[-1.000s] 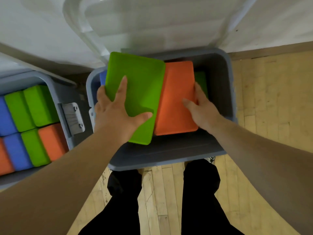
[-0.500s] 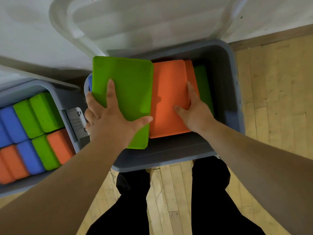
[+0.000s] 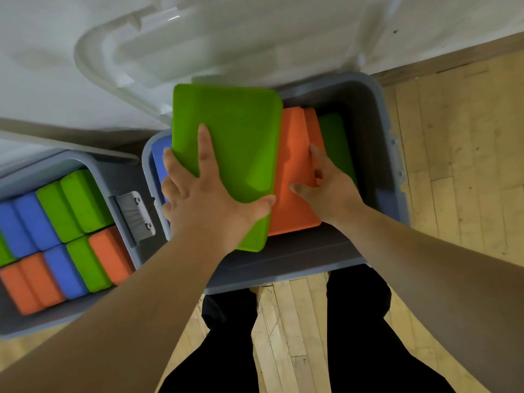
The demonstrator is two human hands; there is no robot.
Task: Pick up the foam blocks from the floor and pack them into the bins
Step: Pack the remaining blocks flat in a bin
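Where the left hand lies: on the broad face of the green block, fingers spread, the forefinger straight along the face, the other fingers hooked over its left edge and the thumb round its right edge.
Green block: tilted, its top end above the rim of the middle bin, its right edge overlapping the orange block.
Right hand: grips the orange block, thumb on its face, fingers curled over its right edge.
Orange block: on edge inside the middle bin, between the green block and a darker green block by the right wall.
Blue block: at the middle bin's left wall, mostly hidden.
Left bin: holds packed blocks, blue, green and orange, standing on edge.
Lid: translucent, raised behind the middle bin.
Floor: wooden boards.
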